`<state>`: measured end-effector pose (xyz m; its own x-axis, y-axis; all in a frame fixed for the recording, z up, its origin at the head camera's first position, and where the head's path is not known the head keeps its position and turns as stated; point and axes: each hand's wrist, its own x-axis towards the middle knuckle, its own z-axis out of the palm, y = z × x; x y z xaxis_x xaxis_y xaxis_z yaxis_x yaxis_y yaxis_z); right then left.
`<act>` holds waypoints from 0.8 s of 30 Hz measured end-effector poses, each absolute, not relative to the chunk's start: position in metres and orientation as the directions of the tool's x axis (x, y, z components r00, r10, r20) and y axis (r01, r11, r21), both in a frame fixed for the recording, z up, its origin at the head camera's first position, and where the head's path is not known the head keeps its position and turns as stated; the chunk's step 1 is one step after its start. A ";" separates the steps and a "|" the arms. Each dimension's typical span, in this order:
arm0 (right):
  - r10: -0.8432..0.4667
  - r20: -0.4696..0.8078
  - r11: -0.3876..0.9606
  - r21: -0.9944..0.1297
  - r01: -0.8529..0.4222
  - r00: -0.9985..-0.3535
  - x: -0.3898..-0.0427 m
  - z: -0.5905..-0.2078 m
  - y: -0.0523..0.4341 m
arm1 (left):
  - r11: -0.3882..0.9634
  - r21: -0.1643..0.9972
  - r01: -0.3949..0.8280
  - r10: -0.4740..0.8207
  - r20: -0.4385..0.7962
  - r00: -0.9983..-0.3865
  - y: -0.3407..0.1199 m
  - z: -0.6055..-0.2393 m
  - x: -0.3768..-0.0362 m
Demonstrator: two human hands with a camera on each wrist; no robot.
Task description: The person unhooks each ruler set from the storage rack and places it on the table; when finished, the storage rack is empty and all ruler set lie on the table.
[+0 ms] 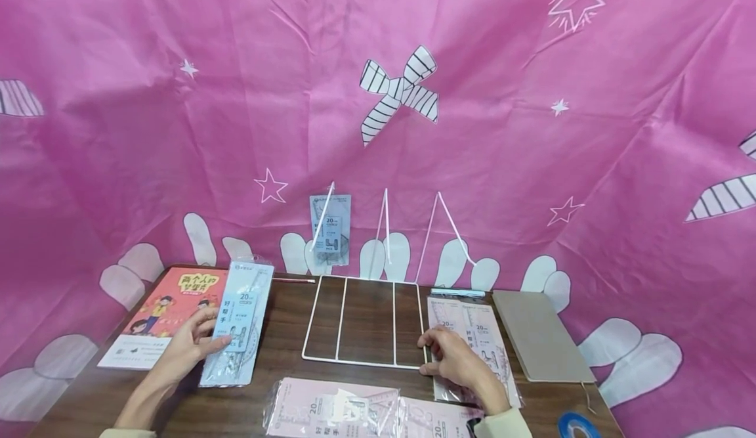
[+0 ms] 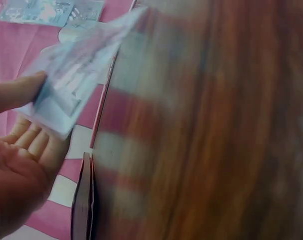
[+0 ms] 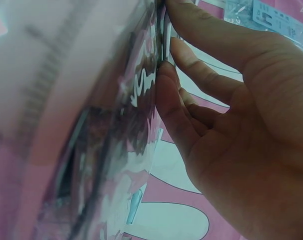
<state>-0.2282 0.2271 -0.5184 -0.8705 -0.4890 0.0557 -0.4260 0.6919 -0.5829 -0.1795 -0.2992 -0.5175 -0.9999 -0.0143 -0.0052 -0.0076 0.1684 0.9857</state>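
My left hand [image 1: 190, 345] holds a blue ruler set [image 1: 243, 323] in a clear sleeve, thumb on its front and fingers behind. The sleeve stands tilted beside the orange book, and in the left wrist view the packet [image 2: 74, 75] is pinched at its lower end. My right hand [image 1: 457, 359] has curled fingers and thumb at the right front corner of a white wire rack [image 1: 348, 361]. The rack's three upright hooks rise at the back; another blue ruler set [image 1: 331, 228] hangs on the left one. Palm and bent fingers of the right hand [image 3: 231, 115] show in the right wrist view.
Pink ruler sets lie at the front [image 1: 336, 406] and under the right forearm [image 1: 490, 333]. An orange book [image 1: 147, 352] is at left, a grey notebook [image 1: 543, 339] and blue tape roll [image 1: 579, 425] at right. A light blue pen [image 1: 457, 292] lies behind the pink sets.
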 end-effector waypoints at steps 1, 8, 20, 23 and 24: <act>-0.490 0.057 0.690 -0.585 -0.427 -0.870 -0.228 -0.518 0.227 | 0.172 0.985 -0.021 -0.011 -0.019 -1.000 -0.301 -0.518 -0.180; -0.497 0.065 0.686 -0.581 -0.438 -0.865 -0.229 -0.518 0.228 | 0.302 0.948 -0.099 -0.062 -0.084 -0.995 -0.306 -0.519 -0.181; -0.498 0.063 0.678 -0.594 -0.434 -0.865 -0.229 -0.521 0.228 | 0.629 0.769 -0.114 -0.120 -0.048 -0.992 -0.303 -0.514 -0.190; -0.497 0.064 0.679 -0.593 -0.434 -0.865 -0.229 -0.520 0.228 | 0.677 0.728 -0.108 -0.128 -0.028 -0.991 -0.301 -0.511 -0.191; -0.497 0.065 0.679 -0.591 -0.435 -0.865 -0.229 -0.520 0.228 | 0.691 0.716 -0.101 -0.126 -0.018 -0.992 -0.301 -0.510 -0.191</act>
<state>-0.2293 0.2283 -0.5198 -0.8654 -0.4968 0.0654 -0.4347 0.6793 -0.5913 -0.1915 -0.3006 -0.5102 -0.9918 -0.1263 -0.0176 -0.1007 0.6911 0.7157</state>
